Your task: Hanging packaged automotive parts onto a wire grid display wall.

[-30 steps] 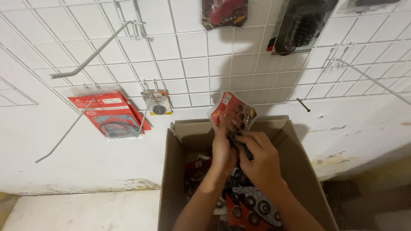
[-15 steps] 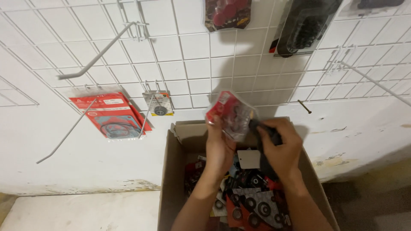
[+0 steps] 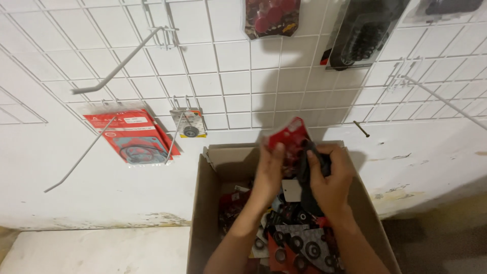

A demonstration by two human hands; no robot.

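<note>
Your left hand (image 3: 270, 170) grips a red packet (image 3: 289, 139) above the cardboard box (image 3: 203, 203); your right hand (image 3: 329, 177) clasps dark packets, keeping them separated.

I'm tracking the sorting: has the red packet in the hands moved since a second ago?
Yes. The red packet has risen slightly, from just above the cardboard box's back rim to higher against the white wire grid, held by the left hand and right hand.

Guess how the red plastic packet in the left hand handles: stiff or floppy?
The red plastic packet probably flexes: it looks thin and film-like. Likely light, since the left hand lifts it by one edge above the cardboard box. Its glossy film may be slippery.
</note>
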